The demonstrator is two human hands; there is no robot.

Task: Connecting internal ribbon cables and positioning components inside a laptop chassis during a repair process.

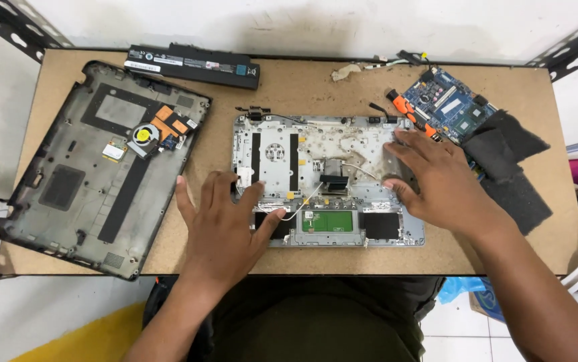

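Observation:
A silver laptop palmrest frame (pixel 329 144) lies underside up at the table's middle, with a green touchpad board (pixel 328 221) and a thin white cable (pixel 302 204) on it. My left hand (pixel 225 224) rests flat on the frame's left front corner, fingers spread, holding nothing. My right hand (pixel 436 177) lies flat on the frame's right side, fingers spread toward the left, also holding nothing.
A dark laptop bottom case (pixel 68 188) with a fan (pixel 143 136) lies at the left. A black battery (pixel 192 65) sits at the back. A blue motherboard (pixel 450 104), an orange-handled screwdriver (pixel 410 110) and black foam pieces (pixel 513 181) lie at the right.

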